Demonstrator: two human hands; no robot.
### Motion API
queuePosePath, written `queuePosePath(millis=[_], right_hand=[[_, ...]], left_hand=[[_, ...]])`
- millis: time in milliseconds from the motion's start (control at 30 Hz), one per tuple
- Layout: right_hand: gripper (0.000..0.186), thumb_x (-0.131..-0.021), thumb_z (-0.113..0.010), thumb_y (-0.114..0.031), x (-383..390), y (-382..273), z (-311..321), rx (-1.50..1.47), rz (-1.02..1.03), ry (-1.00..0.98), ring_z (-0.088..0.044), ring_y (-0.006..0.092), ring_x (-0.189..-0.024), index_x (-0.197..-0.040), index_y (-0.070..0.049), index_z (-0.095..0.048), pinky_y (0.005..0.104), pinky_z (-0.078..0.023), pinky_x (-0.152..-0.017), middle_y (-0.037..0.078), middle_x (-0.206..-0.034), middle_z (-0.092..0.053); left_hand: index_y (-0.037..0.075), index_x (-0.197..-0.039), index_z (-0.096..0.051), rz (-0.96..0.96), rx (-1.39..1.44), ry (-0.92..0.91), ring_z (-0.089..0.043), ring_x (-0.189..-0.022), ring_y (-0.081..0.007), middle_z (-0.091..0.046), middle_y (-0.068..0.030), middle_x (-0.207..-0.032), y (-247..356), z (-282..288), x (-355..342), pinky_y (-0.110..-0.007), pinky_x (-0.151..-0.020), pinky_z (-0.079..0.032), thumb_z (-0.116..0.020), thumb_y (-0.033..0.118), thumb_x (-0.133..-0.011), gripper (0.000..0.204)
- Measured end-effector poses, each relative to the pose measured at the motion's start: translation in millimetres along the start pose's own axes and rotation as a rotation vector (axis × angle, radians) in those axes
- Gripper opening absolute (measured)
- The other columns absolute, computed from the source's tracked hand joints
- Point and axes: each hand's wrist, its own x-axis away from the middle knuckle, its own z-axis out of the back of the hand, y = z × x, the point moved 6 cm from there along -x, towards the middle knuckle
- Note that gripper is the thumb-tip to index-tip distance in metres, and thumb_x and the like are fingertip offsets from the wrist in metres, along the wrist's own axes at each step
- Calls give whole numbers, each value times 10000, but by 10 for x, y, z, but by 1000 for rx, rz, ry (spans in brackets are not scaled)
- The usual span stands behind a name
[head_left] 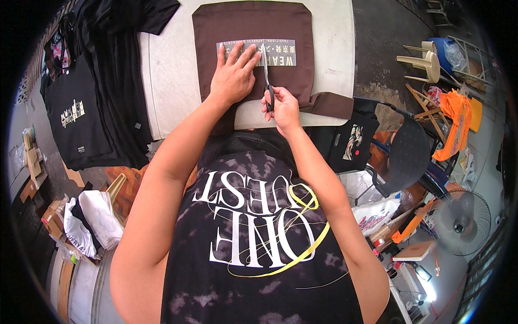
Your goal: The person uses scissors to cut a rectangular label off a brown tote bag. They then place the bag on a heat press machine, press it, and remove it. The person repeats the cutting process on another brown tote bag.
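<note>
A dark brown cloth bag (286, 21) lies flat in front of me, one strap stretched out to the right. Across its middle rests a clear, greyish strip of film (302, 46) with pale yellow lettering. My left hand (235, 75) presses down flat on the film's left part, fingers apart and holding nothing. In my right hand (284, 110) is a pair of scissors (266, 75), gripped by the black handles. Their blades point away from me and lie over the film, just right of my left fingertips. Whether the blades have the film between them I cannot tell.
The bag lies on a white table (167, 81). Black shirts (81, 124) hang or lie at the left. To the right are a black chair (407, 146), a black printed cloth (350, 143), an orange cloth (456, 116) and a fan (458, 227).
</note>
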Motion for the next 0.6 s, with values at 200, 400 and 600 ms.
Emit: queuePosePath(millis=[200, 400, 600], right_hand=[[228, -984, -641, -158, 3, -28, -12, -2, -5, 5, -604, 110, -646, -1150, -5, -605, 239, -464, -442, 53, -855, -633], [205, -991, -618, -125, -24, 27, -4, 14, 0, 20, -600, 108, -643, -1162, -13, -600, 239, -458, -438, 53, -867, -632], [214, -988, -620, -109, -13, 4, 1, -20, 3, 4, -600, 109, -638, -1179, -15, -596, 243, -459, -440, 51, -866, -632]], left_hand=[[190, -1434, -534, 9, -8, -6, -333, -1469, -290, -471, -34, -1519, -5, -20, 5, -614, -1208, -158, -585, 196, -883, 553], [190, -1438, -530, 7, 4, -5, -328, -1472, -289, -470, -34, -1522, -6, -29, 0, -610, -1210, -155, -581, 199, -886, 555], [185, -1430, -538, 6, 12, 2, -336, -1467, -292, -475, -33, -1517, 3, -17, -5, -615, -1206, -160, -585, 194, -883, 548]])
